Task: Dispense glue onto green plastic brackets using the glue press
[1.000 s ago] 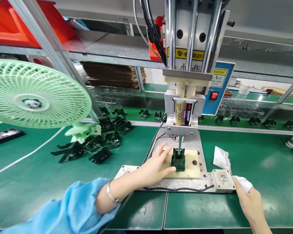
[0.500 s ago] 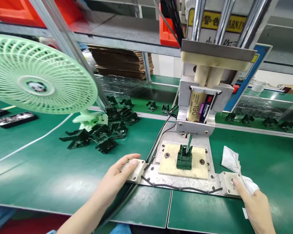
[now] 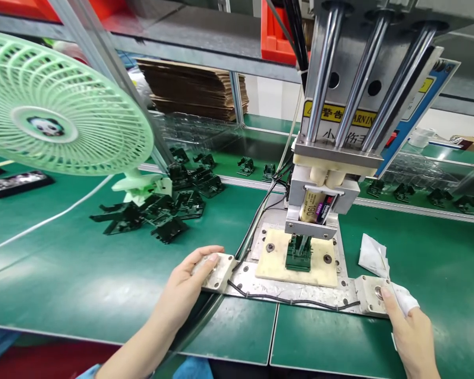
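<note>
My left hand (image 3: pixel 185 287) lies flat, fingers stretched out, on the left metal button block (image 3: pixel 217 271) of a dispensing machine. My right hand (image 3: pixel 408 331) holds a crumpled white cloth (image 3: pixel 404 301) and presses a finger on the right button block (image 3: pixel 373 301). Between the blocks, a dark green plastic part (image 3: pixel 299 259) sits in a cream fixture plate (image 3: pixel 276 263). The machine head with its adhesive cartridge (image 3: pixel 318 208) is down over the part.
A pile of dark green parts (image 3: pixel 161 210) lies on the green mat at the left, beside a pale green clip fan (image 3: pixel 59 110). More parts line a conveyor (image 3: pixel 418 197) behind. White tissue (image 3: pixel 373 255) lies right of the fixture. Flat cardboard (image 3: pixel 193 89) sits at the back.
My left hand left the green part and moved to the left button block. My right finger went onto the right block. The machine head came down onto the part.
</note>
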`<action>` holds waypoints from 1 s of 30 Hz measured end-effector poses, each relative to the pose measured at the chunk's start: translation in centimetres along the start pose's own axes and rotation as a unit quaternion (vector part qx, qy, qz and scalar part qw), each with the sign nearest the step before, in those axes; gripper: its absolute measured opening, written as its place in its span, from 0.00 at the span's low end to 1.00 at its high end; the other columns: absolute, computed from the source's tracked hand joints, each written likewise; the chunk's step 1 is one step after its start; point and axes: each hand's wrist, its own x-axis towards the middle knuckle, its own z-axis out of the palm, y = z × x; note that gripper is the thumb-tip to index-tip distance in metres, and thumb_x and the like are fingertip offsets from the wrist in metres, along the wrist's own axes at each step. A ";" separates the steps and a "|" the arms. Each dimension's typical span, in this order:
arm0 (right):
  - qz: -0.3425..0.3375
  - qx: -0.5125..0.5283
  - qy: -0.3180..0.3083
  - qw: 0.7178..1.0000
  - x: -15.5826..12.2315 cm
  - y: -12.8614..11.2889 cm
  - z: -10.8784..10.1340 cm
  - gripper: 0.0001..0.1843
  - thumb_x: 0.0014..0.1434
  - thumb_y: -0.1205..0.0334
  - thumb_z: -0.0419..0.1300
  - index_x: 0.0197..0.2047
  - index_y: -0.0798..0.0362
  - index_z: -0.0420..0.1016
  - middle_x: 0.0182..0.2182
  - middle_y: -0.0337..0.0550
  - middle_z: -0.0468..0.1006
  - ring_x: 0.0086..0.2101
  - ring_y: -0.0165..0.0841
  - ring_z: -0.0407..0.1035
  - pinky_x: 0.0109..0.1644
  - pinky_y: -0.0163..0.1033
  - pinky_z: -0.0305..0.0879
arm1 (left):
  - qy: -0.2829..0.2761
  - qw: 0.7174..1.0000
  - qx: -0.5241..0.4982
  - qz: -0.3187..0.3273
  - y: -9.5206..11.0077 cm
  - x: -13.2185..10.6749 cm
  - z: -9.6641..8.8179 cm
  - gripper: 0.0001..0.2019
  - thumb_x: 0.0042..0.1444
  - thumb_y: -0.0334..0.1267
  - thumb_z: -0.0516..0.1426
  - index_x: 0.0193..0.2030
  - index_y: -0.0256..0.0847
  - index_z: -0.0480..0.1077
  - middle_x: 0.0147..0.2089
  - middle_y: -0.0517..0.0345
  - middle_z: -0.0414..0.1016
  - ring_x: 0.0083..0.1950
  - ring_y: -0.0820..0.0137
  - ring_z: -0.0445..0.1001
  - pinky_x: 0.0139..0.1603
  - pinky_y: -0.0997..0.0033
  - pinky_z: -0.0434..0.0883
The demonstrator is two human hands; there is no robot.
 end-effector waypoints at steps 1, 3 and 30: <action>0.012 -0.003 -0.001 1.000 -0.1 -0.1 0.0 0.37 0.45 0.23 0.62 0.29 0.54 0.82 0.24 0.48 0.82 0.26 0.43 0.74 0.26 0.40 0.69 | 0.000 1.000 0.003 -0.001 -0.1 0.1 -0.1 0.29 0.48 0.64 0.65 0.47 0.43 0.75 0.36 0.56 0.80 0.34 0.66 0.73 0.33 0.75 0.70; 0.030 0.001 -0.004 1.000 -0.2 -0.3 0.1 0.37 0.43 0.23 0.62 0.29 0.53 0.81 0.26 0.49 0.82 0.29 0.44 0.75 0.28 0.41 0.69 | -0.001 1.000 0.006 -0.003 -0.4 0.2 -0.2 0.29 0.48 0.65 0.64 0.47 0.43 0.75 0.36 0.57 0.80 0.33 0.67 0.73 0.32 0.75 0.70; 0.019 0.041 -0.008 0.999 -0.1 -0.1 0.3 0.36 0.44 0.26 0.65 0.35 0.54 0.84 0.35 0.50 0.86 0.37 0.49 0.78 0.35 0.40 0.72 | 0.005 1.000 -0.014 -0.017 -0.5 0.4 -0.1 0.30 0.44 0.64 0.67 0.46 0.45 0.75 0.35 0.59 0.81 0.33 0.69 0.72 0.31 0.79 0.69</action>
